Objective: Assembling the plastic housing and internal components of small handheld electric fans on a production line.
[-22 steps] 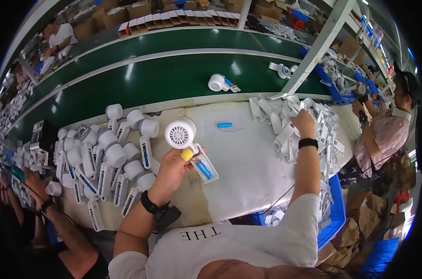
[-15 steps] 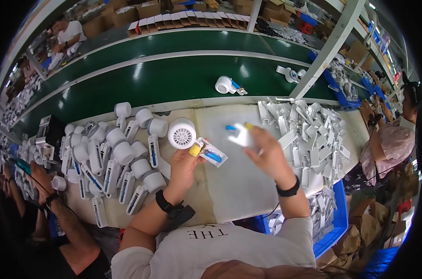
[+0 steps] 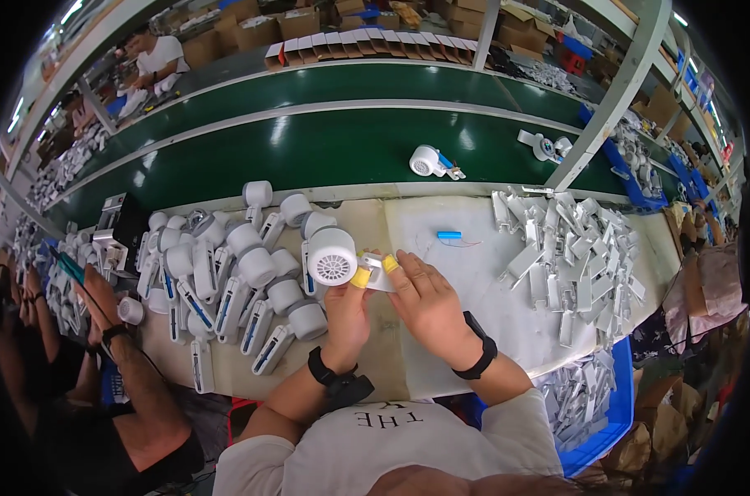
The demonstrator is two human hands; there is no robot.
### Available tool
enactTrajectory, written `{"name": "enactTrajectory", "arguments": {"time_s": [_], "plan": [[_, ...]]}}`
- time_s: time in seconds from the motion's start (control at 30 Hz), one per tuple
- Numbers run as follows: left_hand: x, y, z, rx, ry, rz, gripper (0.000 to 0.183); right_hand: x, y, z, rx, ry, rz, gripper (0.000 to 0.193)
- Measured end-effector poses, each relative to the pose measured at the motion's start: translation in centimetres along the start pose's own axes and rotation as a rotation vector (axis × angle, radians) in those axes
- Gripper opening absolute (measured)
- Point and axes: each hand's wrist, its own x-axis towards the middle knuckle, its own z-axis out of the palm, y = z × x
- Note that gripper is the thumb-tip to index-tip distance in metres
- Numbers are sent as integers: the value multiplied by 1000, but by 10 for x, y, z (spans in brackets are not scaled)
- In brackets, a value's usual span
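Note:
A white handheld fan (image 3: 332,258) with a round grille is in my left hand (image 3: 348,324), closed round its handle. My right hand (image 3: 431,312) has come in from the right, fingers closed on a white handle cover (image 3: 378,279) laid over the fan's handle. Yellow finger covers are on the thumbs. How far the cover sits down on the handle is hidden by my fingers. Beyond my right hand, a blue battery cell (image 3: 449,235) with thin wires lies on the table (image 3: 425,364).
Many white fans (image 3: 243,273) are heaped on the left, loose white covers (image 3: 569,256) on the right. A blue bin (image 3: 623,388) stands below the right edge. Past the table runs a green conveyor (image 3: 342,149) carrying an open fan (image 3: 429,161). A co-worker's arm (image 3: 135,364) is at left.
My right hand has brought the white cover leftward onto the fan's handle, where the wiring and blue cell showed before. The loose cell on the table is now in full view.

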Motion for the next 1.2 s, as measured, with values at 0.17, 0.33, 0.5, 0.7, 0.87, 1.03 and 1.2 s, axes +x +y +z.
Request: {"name": "enactTrajectory", "arguments": {"time_s": [0.17, 0.33, 0.5, 0.7, 0.87, 1.03, 1.2], "plan": [[2, 4, 0, -60, 30, 1, 32, 5, 0, -1, 77, 18, -28, 50], [9, 0, -4, 84, 65, 160, 27, 15, -15, 1, 97, 39, -1, 53], [8, 43, 13, 92, -116, 189, 25, -6, 25, 4, 1030, -97, 379, 43], [-4, 62, 23, 9, -205, 168, 30, 11, -17, -34, 1098, -97, 437, 36], [-14, 87, 20, -103, -275, 137, 36, 23, -14, -20, 690, 109, -47, 49], [6, 122, -18, 596, -276, 247, 30, 25, -19, 33, 743, -163, -54, 31], [68, 261, -103, 1788, 466, 770, 23, 73, 65, 72, 489, -53, -64, 21]]}}
